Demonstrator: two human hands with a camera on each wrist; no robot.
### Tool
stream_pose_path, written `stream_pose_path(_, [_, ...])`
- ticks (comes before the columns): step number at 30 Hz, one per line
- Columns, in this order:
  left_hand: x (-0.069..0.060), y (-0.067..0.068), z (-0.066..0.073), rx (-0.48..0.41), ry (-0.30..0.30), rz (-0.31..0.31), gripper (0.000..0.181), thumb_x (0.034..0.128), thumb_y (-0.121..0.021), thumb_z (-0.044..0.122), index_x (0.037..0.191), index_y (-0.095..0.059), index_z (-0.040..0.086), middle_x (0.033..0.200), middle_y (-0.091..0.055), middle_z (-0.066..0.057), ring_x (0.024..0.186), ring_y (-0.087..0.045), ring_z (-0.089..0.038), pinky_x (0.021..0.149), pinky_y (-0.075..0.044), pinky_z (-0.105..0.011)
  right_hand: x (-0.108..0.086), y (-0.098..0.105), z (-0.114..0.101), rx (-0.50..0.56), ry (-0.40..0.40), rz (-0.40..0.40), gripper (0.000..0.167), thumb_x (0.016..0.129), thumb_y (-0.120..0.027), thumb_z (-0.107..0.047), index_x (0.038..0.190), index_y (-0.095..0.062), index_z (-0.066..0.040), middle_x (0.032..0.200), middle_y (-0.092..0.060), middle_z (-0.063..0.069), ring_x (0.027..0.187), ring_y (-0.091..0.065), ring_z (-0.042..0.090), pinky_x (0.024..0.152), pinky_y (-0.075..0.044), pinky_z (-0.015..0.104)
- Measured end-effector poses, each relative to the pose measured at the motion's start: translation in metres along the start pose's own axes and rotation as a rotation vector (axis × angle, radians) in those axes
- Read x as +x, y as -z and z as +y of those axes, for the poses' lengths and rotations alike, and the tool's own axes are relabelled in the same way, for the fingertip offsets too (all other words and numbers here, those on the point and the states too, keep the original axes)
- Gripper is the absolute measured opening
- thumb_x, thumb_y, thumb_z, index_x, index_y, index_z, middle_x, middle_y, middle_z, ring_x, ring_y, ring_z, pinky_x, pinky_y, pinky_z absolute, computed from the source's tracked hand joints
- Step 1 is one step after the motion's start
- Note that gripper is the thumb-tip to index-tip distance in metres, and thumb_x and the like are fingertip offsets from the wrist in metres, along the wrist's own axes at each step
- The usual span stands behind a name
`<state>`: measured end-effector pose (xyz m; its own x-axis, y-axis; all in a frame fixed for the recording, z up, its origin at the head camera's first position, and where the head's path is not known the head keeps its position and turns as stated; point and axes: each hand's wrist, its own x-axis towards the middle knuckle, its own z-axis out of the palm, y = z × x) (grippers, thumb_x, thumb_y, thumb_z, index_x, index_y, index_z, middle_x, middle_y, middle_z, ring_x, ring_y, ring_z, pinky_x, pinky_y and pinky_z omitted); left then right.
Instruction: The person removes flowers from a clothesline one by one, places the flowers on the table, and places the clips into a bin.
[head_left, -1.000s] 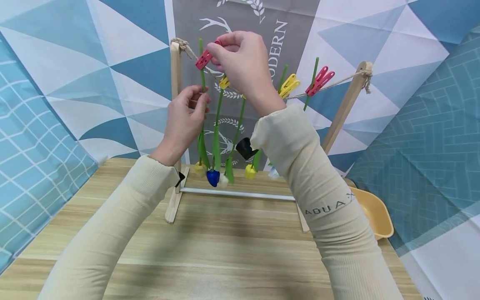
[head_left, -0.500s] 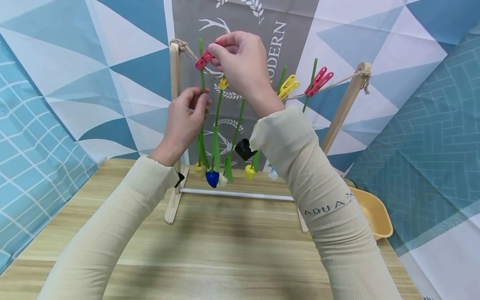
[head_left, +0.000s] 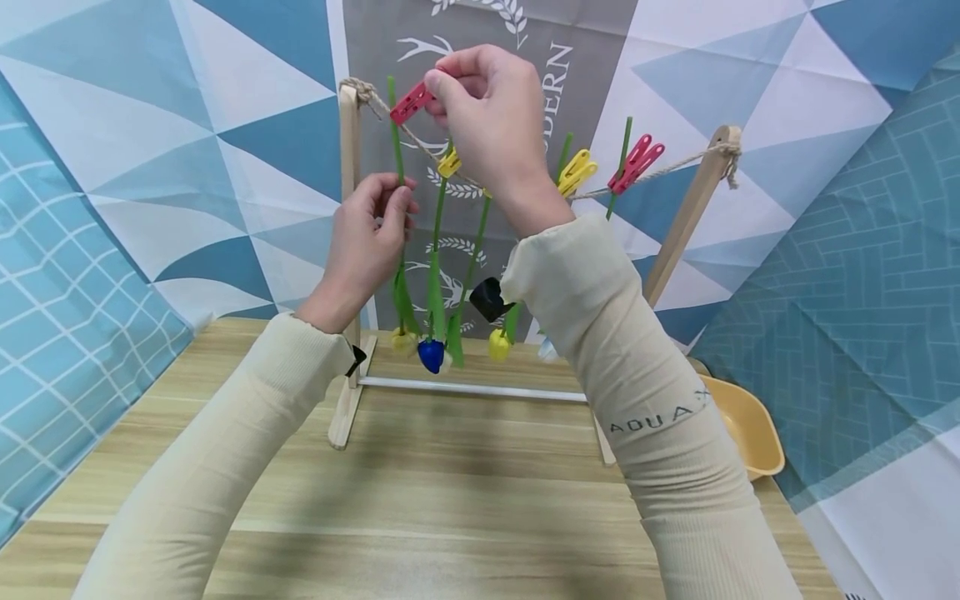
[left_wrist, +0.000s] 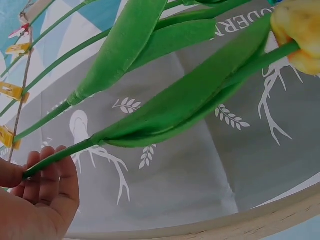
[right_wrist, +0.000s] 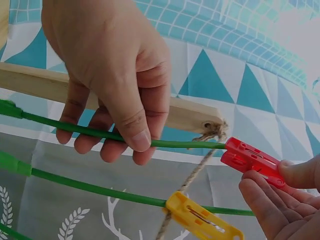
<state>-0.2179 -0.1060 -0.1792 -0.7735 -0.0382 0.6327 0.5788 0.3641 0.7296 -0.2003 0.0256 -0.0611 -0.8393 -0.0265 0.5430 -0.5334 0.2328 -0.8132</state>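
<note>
In the head view, my left hand (head_left: 363, 246) pinches the green stem (head_left: 397, 146) of an artificial tulip that hangs head down. Its yellowish bloom (left_wrist: 302, 35) fills a corner of the left wrist view. My right hand (head_left: 495, 125) holds a red clothespin (head_left: 412, 102) by its handle end. The clothespin's tip meets the stem beside the rope (right_wrist: 200, 167), left of a yellow clothespin (right_wrist: 202, 217); how far it grips the rope cannot be told. The stem's top end sticks up above the clothespin in the head view. A blue tulip (head_left: 431, 356) hangs close by.
The rope runs between two wooden posts, the left post (head_left: 350, 150) and the right post (head_left: 690, 217). Further right, a yellow clothespin (head_left: 577, 173) and a red one also hold stems. A white bar (head_left: 472, 388) joins the feet. An orange-yellow basin (head_left: 757, 429) stands behind the right sleeve.
My right hand has risen slightly with the red clothespin. The upper stem now leans further left, and the blue tulip has swung a little right. The left hand has shifted slightly left.
</note>
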Motion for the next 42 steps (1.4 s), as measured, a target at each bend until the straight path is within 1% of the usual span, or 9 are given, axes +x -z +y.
stream_pose_path(7, [-0.002, -0.001, 0.002, -0.023, -0.017, -0.012, 0.024, 0.098, -0.046, 0.017, 0.114, -0.056, 0.003, 0.087, -0.057, -0.003, 0.073, -0.055, -0.015, 0.066, -0.05, -0.018, -0.01, 0.011, -0.001, 0.066, 0.025, 0.005, 0.021, 0.088, -0.063, -0.01, 0.105, -0.063, 0.001, 0.101, -0.069, 0.014, 0.087, -0.067, 0.016, 0.078, -0.052, 0.016])
stream_pose_path(14, [-0.005, 0.0, 0.001, -0.082, -0.038, -0.039, 0.023, 0.0993, -0.042, 0.017, 0.114, -0.051, 0.001, 0.085, -0.051, 0.0, 0.071, -0.051, -0.015, 0.062, -0.047, -0.018, -0.025, 0.024, -0.007, 0.147, -0.02, 0.028, 0.02, 0.088, -0.062, -0.008, 0.105, -0.063, 0.003, 0.099, -0.068, 0.014, 0.088, -0.067, 0.018, 0.08, -0.052, 0.018])
stream_pose_path(17, [-0.007, 0.001, 0.001, -0.087, -0.053, -0.051, 0.024, 0.0999, -0.04, 0.016, 0.114, -0.049, -0.001, 0.085, -0.049, 0.002, 0.071, -0.049, -0.016, 0.063, -0.046, -0.019, -0.029, 0.029, -0.003, 0.165, -0.025, 0.031, 0.021, 0.088, -0.062, -0.008, 0.105, -0.063, 0.003, 0.098, -0.067, 0.014, 0.088, -0.067, 0.019, 0.081, -0.052, 0.019])
stream_pose_path(23, [-0.014, 0.004, 0.002, -0.046, -0.087, -0.063, 0.025, 0.1006, -0.038, 0.015, 0.114, -0.048, -0.003, 0.083, -0.045, 0.001, 0.07, -0.044, -0.015, 0.062, -0.041, -0.019, -0.034, 0.041, 0.013, 0.189, -0.055, 0.012, 0.023, 0.088, -0.062, -0.012, 0.108, -0.062, 0.0, 0.098, -0.066, 0.01, 0.09, -0.067, 0.019, 0.083, -0.052, 0.021])
stream_pose_path(27, [-0.017, 0.005, 0.005, -0.025, -0.102, -0.078, 0.025, 0.1009, -0.037, 0.015, 0.113, -0.048, -0.004, 0.083, -0.044, 0.0, 0.069, -0.041, -0.014, 0.06, -0.037, -0.021, -0.039, 0.049, 0.023, 0.237, -0.069, 0.014, 0.022, 0.088, -0.062, -0.01, 0.107, -0.063, 0.001, 0.093, -0.067, 0.01, 0.087, -0.067, 0.022, 0.082, -0.053, 0.024])
stream_pose_path(30, [-0.019, 0.006, 0.006, 0.001, -0.106, -0.095, 0.026, 0.1011, -0.036, 0.016, 0.114, -0.048, -0.003, 0.085, -0.045, 0.0, 0.068, -0.039, -0.013, 0.06, -0.034, -0.022, -0.044, 0.055, 0.03, 0.246, -0.086, 0.015, 0.023, 0.087, -0.064, -0.01, 0.106, -0.063, 0.002, 0.093, -0.067, 0.011, 0.086, -0.068, 0.021, 0.081, -0.054, 0.025])
stream_pose_path(34, [-0.024, 0.006, 0.006, 0.032, -0.102, -0.132, 0.027, 0.1011, -0.036, 0.016, 0.115, -0.048, -0.003, 0.087, -0.046, -0.006, 0.067, -0.037, -0.014, 0.06, -0.033, -0.022, -0.05, 0.063, 0.04, 0.254, -0.127, 0.012, 0.026, 0.083, -0.069, -0.012, 0.105, -0.065, 0.0, 0.096, -0.068, 0.011, 0.085, -0.07, 0.02, 0.081, -0.054, 0.025])
stream_pose_path(36, [-0.026, 0.005, 0.006, 0.053, -0.1, -0.158, 0.027, 0.1012, -0.037, 0.017, 0.116, -0.048, -0.003, 0.086, -0.046, -0.008, 0.067, -0.037, -0.015, 0.059, -0.033, -0.022, -0.052, 0.067, 0.045, 0.253, -0.141, 0.012, 0.027, 0.082, -0.071, -0.012, 0.105, -0.064, 0.0, 0.093, -0.069, 0.011, 0.085, -0.07, 0.02, 0.08, -0.054, 0.026])
stream_pose_path(42, [-0.032, 0.0, 0.007, 0.098, -0.108, -0.243, 0.027, 0.1013, -0.037, 0.018, 0.113, -0.048, -0.003, 0.086, -0.049, -0.009, 0.064, -0.036, -0.018, 0.057, -0.032, -0.023, -0.065, 0.083, 0.061, 0.236, -0.177, 0.019, 0.033, 0.082, -0.071, -0.014, 0.111, -0.062, -0.002, 0.092, -0.069, 0.008, 0.085, -0.07, 0.016, 0.081, -0.053, 0.024])
